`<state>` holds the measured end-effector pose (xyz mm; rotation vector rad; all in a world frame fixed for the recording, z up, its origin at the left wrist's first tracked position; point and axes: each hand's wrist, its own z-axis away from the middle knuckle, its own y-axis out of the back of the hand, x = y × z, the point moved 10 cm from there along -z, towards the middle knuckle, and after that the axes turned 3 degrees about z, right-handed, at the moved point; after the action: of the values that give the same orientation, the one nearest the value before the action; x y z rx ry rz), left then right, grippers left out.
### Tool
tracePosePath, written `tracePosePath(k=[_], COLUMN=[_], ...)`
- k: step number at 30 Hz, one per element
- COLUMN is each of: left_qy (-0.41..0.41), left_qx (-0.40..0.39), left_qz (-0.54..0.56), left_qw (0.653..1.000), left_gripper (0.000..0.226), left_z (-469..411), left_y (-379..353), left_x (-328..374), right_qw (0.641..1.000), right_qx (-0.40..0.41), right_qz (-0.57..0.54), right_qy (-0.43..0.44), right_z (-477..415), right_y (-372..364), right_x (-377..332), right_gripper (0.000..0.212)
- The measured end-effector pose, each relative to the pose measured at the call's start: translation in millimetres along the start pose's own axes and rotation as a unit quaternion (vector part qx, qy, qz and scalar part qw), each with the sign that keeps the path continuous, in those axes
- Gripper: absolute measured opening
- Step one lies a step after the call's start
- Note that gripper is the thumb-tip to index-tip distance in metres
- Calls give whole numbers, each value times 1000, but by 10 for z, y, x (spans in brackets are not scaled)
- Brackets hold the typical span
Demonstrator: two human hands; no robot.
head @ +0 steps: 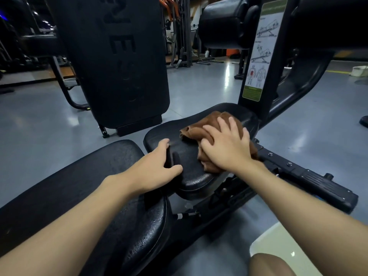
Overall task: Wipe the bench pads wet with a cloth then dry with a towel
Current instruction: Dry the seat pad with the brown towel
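2 hands: right hand flat on 1 brown cloth; 2 pads.

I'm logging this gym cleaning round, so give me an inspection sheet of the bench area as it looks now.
Surface: black seat pad, glossy, with longer back pad beside it.
Job's things: brown cloth bunched on the seat pad; whether wet or dry cannot be told.
Clutter: nothing seen on the pads.
Grippers: right hand pressed flat on the cloth; left hand gripping the seat pad's near edge.
Cables: nothing seen.
Surroundings: instruction placard on the upright, grey floor, other machines behind.
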<state>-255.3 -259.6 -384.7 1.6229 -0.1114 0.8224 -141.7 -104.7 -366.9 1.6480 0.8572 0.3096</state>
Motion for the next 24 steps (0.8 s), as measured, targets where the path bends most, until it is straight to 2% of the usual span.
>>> tracePosePath(k=[4,7,9,13,15,19,24], left_qy=[-16,-27,-28,-13,-7,-7,0], left_qx=[-2,-12,-12,-2,7,7,0], left_qz=[-54,-64,-64,-79,-90,-144,-182], left_qw=[998,997,997,997,996,989,983], left_gripper=[76,77,67,53,52,51,60], left_z=[15,20,-3,-84,-143,-237,-266], left_y=[-10,-42,-25,47,86,83,22], left_x=[54,76,90,129,150,190,254], right_qw=[999,997,995,962,942,931,935], right_qx=[6,22,47,154,178,155,101], right_qz=[-2,-29,-59,-216,-273,-308,-280], right_qy=[-50,-63,-59,-62,-80,-117,-190], right_z=[-154,186,545,1097,1096,687,85], right_y=[-2,-17,-86,-212,-257,-212,-25], right_x=[125,13,-109,-278,-240,89,584], right_gripper=[55,58,59,62,60,57,65])
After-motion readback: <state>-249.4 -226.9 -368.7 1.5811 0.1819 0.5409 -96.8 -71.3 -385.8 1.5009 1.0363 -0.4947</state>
